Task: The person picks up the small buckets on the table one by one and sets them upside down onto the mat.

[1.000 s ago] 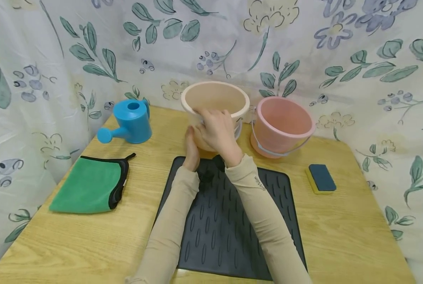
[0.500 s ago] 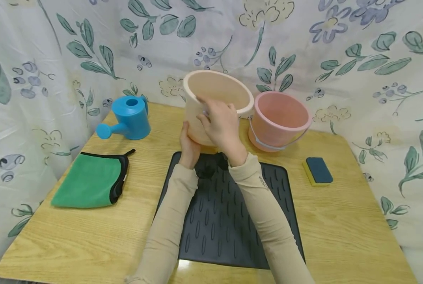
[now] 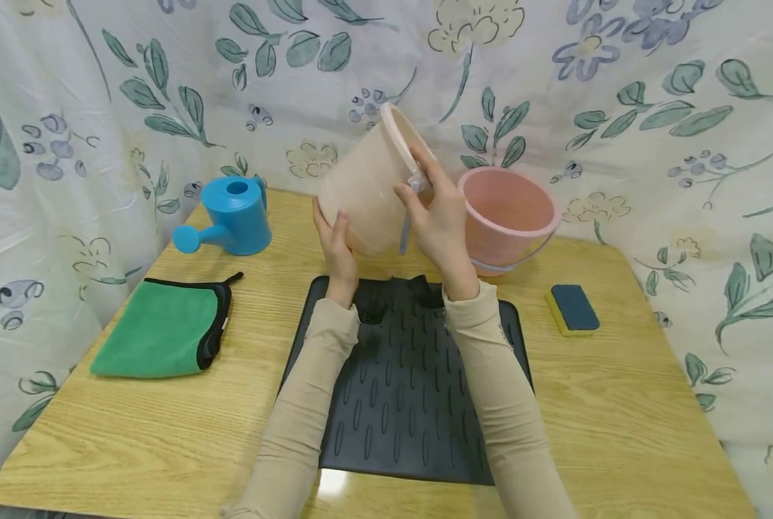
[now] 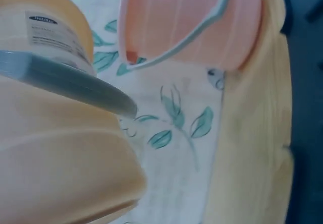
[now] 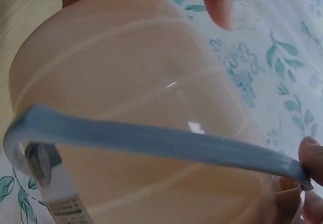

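1 cream bucket [image 3: 363,191] hangs tilted between the left hand [image 3: 338,252], its fingers gripping the base, and the right hand [image 3: 444,220], its fingers pinching the rim.

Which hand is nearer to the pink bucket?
Right: the right hand grips the cream bucket just left of the pink bucket; the left hand, at the cream bucket's base, is farther left.
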`<state>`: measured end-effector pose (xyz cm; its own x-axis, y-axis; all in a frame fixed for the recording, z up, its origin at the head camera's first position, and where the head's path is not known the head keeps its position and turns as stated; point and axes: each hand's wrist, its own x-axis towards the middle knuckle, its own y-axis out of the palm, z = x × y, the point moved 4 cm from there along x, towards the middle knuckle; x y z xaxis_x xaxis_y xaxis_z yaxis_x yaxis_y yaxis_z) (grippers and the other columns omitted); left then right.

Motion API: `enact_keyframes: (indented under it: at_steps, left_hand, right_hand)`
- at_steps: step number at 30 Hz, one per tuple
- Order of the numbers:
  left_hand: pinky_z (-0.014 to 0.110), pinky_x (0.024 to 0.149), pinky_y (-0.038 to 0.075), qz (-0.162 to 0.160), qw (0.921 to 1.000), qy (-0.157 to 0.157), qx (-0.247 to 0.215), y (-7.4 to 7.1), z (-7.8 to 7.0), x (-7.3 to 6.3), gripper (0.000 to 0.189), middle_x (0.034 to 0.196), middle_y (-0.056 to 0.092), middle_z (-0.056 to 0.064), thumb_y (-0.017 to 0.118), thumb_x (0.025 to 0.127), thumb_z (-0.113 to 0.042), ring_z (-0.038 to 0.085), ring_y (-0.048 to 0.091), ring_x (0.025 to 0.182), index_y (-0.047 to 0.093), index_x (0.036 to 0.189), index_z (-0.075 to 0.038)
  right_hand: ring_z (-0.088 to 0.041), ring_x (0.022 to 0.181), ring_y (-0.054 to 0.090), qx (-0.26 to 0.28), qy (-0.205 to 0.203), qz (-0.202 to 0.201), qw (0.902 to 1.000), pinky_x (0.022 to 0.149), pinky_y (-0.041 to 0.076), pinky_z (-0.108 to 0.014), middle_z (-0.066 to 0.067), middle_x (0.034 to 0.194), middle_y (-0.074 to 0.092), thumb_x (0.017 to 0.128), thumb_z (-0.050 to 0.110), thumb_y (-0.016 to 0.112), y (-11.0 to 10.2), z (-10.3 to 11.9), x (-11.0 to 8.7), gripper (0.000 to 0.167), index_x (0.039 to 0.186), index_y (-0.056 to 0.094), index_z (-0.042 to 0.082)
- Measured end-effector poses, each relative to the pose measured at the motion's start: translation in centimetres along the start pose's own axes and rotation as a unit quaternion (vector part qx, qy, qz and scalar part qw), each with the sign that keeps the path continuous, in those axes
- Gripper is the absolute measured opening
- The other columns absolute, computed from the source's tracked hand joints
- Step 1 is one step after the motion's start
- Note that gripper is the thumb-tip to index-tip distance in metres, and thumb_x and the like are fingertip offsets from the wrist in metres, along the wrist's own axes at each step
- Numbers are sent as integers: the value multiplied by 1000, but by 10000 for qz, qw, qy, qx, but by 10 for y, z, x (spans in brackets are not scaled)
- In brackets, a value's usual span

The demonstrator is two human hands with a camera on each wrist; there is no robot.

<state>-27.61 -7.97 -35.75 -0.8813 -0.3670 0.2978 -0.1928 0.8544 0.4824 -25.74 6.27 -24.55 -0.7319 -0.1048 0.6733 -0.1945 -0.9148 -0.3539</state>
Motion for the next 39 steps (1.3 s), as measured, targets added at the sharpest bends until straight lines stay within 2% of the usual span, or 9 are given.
enact_keyframes:
  at_steps: [4,7,12,15,21,24,29,34,39]
  left_hand:
    - [44,116,25,357,9953,753,496,5,-12,-2,94,162,11,10,45,89,-61,24,22,146,3,157,-10]
    - [44,114,27,632,9874,1295,657,8,-17,-5,111,162,12,11,42,83,-79,24,25,144,3,156,-5]
    - [37,102,39,995,9719,1844,1074,9,-19,-8,116,163,16,7,36,80,-84,18,42,130,4,154,-1]
    - [36,95,46,1221,9592,2235,1228,10,-20,-9,108,163,17,10,37,81,-83,18,46,127,9,155,-9]
    - [47,105,44,1414,9175,3384,1543,19,-29,-9,71,158,18,26,37,87,-77,30,26,147,24,150,-48]
    - [49,114,32,1259,8896,3877,2059,23,-36,-13,67,160,25,15,33,90,-75,38,24,147,25,150,-47]
    - [55,118,16,1206,8569,4027,2982,30,-49,-22,66,160,23,-11,31,91,-74,41,23,146,21,150,-48]
    - [66,113,13,1360,8372,3840,3649,35,-60,-29,66,161,27,3,26,88,-79,36,19,149,16,149,-53]
    - [69,111,12,1417,8198,3925,3923,39,-67,-33,68,159,30,11,23,88,-79,37,19,149,15,149,-52]
  right_hand:
    - [-27,115,62,1239,625,-147,9902,90,55,-38,-23,133,57,94,6,61,-18,-5,-1,52,143,46,2]
    - [-21,108,64,1776,1017,-336,9783,85,56,-31,-23,130,59,94,5,60,-31,-9,-2,49,142,48,4]
    - [-13,104,64,2263,1646,-463,9589,84,55,-29,-19,128,62,96,9,58,-45,-17,-5,47,142,49,9]
    - [-13,107,62,2605,2007,-554,9428,89,54,-32,-11,124,63,97,11,58,-52,-24,-8,47,143,49,11]
    - [-19,121,53,3451,2377,-691,9054,104,42,-43,-8,139,53,98,11,55,-61,-38,-14,45,143,49,12]
    - [-22,131,47,3810,2475,-811,8871,111,34,-47,-8,149,45,100,13,52,-63,-45,-17,45,145,46,10]
    - [-22,141,35,4334,2600,-1129,8555,119,23,-45,-9,151,40,101,14,48,-67,-54,-24,48,148,40,6]
    - [-20,141,36,4604,2586,-1320,8389,120,20,-43,-6,142,47,103,16,43,-67,-58,-30,46,148,39,5]
    - [-20,139,37,4690,2397,-1350,8393,117,22,-42,-7,148,45,105,19,38,-66,-59,-33,44,147,41,4]
